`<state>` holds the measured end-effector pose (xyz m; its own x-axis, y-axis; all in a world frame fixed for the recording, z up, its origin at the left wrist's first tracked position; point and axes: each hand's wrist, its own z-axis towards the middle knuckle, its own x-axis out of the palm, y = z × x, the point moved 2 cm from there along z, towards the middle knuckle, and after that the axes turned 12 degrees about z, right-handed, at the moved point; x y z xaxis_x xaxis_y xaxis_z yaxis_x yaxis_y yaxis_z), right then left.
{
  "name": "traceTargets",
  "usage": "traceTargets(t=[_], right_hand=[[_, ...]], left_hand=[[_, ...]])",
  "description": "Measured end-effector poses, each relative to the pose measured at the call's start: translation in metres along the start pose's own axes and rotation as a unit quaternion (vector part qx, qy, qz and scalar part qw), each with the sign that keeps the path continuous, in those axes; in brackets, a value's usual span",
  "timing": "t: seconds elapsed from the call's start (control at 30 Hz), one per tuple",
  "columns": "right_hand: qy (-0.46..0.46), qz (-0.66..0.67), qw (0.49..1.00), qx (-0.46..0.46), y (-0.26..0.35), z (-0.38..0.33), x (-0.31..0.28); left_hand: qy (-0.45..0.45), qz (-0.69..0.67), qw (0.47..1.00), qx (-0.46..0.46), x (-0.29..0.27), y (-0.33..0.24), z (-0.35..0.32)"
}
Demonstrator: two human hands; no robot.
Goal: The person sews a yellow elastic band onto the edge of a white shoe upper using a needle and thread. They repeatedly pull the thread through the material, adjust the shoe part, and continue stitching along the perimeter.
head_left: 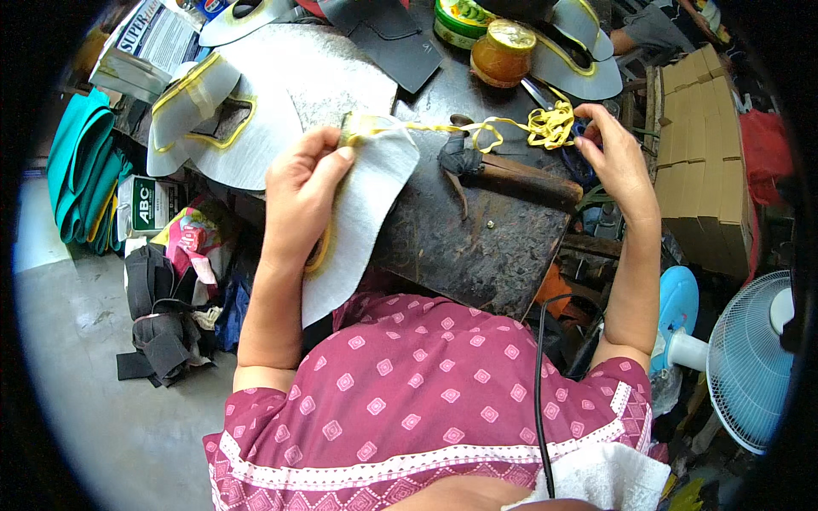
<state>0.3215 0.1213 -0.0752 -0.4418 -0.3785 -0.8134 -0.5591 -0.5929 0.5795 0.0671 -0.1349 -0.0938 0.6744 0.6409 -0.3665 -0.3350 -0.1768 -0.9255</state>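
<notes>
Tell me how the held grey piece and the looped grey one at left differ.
The held piece is gripped by the left hand; the looped piece rests untouched. A loose yellow strip runs from the held piece's top end; the looped piece's yellow trim follows its opening. Both are grey with yellow edging.

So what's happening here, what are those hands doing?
The left hand holds a grey piece. A yellow strip runs from it to a tangle by the right hand; I can't tell whether those fingers grip it. A hammer lies on the dark table.
</notes>
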Motion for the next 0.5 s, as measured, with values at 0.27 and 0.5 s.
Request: traceTargets(t=[0.27,0.5], right_hand=[[-0.048,0.045,0.996,-0.068,-0.024,-0.011,0.021],[-0.004,-0.031,1.0,0.002,-0.044,-0.018,0.011]], left_hand=[[-0.094,-0.097,0.99,0.042,-0.051,-0.027,0.008],[0.03,-0.038,0.999,-0.013,-0.016,0.002,0.007]])
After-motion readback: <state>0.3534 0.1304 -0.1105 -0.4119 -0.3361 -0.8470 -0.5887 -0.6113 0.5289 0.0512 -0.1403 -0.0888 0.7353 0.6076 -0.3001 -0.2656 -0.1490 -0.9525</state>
